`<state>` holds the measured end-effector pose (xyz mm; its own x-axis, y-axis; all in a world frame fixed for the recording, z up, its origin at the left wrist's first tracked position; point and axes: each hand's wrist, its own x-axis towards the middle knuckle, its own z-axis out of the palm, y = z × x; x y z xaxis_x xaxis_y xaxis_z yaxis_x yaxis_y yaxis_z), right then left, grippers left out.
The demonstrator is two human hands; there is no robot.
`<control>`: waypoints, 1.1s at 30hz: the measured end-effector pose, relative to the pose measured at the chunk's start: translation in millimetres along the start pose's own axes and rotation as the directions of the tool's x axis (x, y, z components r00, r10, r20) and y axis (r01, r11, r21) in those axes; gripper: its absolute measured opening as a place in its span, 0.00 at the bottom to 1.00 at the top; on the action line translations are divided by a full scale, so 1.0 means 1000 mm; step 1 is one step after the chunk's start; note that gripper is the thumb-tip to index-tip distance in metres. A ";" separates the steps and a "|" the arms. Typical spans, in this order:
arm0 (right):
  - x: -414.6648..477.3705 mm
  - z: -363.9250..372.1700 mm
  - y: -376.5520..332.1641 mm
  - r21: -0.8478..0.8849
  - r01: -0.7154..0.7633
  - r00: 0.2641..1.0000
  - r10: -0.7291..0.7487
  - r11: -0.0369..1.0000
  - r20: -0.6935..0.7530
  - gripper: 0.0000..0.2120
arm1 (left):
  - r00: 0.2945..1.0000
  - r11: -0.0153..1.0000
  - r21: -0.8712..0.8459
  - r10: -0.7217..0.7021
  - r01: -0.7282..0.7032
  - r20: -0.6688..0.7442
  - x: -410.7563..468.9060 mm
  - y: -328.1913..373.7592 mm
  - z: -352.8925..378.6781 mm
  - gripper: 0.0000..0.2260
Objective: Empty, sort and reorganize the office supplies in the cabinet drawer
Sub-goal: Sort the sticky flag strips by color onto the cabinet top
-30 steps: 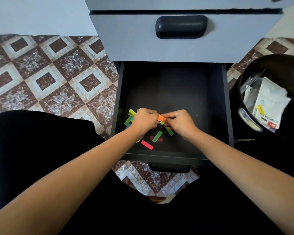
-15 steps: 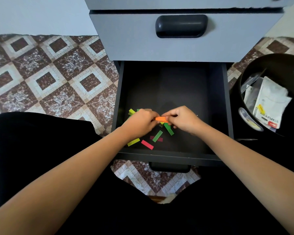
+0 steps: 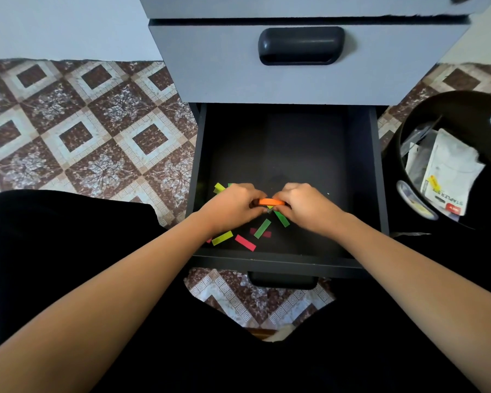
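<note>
drawer (image 3: 363, 180): black, pulled open.
orange strip (image 3: 268, 201): pinched between left hand (image 3: 233, 206) and right hand (image 3: 306, 206), inside the drawer.
green strip (image 3: 262, 228): slanted, on the drawer floor.
pink strip (image 3: 245, 242), yellow strip (image 3: 222, 238): flat, near the drawer's front.

The open drawer (image 3: 281, 154) in the middle of the frame is smooth, matt black board. Above it, the grey drawer front (image 3: 210, 69) looks like dull, smooth laminate, and its dark handle (image 3: 301, 45) is moulded plastic with a faint sheen. The orange strip (image 3: 268, 201) and the other coloured strips (image 3: 262, 228) look like thin matt neon paper. The floor tiles (image 3: 82, 123) at left are marbled and smooth. At right, the black bin (image 3: 465, 106) is glossy plastic, and the white packet (image 3: 451, 171) inside it is slick and printed. Matt black cloth (image 3: 54, 236) fills the lower frame.
</note>
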<state>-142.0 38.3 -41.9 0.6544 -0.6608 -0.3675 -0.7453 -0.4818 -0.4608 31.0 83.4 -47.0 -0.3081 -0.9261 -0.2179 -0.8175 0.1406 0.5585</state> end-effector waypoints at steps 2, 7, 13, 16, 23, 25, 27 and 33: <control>-0.001 -0.002 0.000 0.018 0.007 1.000 -0.007 1.000 -0.009 0.11 | 1.000 1.000 0.015 0.020 -0.019 -0.019 0.000 0.000 -0.001 0.13; -0.005 -0.009 -0.003 0.083 0.019 0.997 -0.013 0.996 -0.072 0.12 | 0.997 0.998 0.052 0.044 -0.041 -0.057 0.001 -0.001 -0.007 0.10; -0.017 -0.017 -0.009 0.109 0.065 0.973 -0.039 0.992 -0.229 0.12 | 0.986 0.998 0.016 0.060 -0.059 -0.156 -0.005 0.003 -0.020 0.09; -0.021 -0.020 -0.015 0.111 0.082 0.959 -0.048 0.990 -0.280 0.11 | 0.985 0.998 0.035 0.063 -0.058 -0.159 -0.009 0.009 -0.028 0.10; -0.027 -0.034 -0.031 0.099 0.096 0.941 -0.058 0.990 -0.333 0.10 | 0.978 0.935 0.339 0.157 -0.102 -0.140 -0.017 0.021 -0.060 0.13; -0.029 -0.043 -0.037 0.082 0.099 0.934 -0.064 0.992 -0.351 0.11 | 0.973 0.925 0.363 0.173 -0.107 -0.153 -0.020 0.026 -0.071 0.13; -0.029 -0.054 -0.043 0.063 0.106 0.928 -0.076 0.992 -0.366 0.11 | 0.969 0.926 0.357 0.188 -0.120 -0.163 -0.021 0.030 -0.083 0.13; -0.029 -0.112 -0.067 -0.071 0.150 0.898 -0.166 0.986 -0.407 0.12 | 0.955 0.944 0.302 0.202 -0.131 -0.218 -0.023 0.048 -0.141 0.11</control>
<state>-125.8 25.4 90.0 0.6598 -0.7477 0.0754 -0.6456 -0.6153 -0.4524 67.2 61.8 98.3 -0.3535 -0.9320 0.0797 -0.8785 0.3600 0.3141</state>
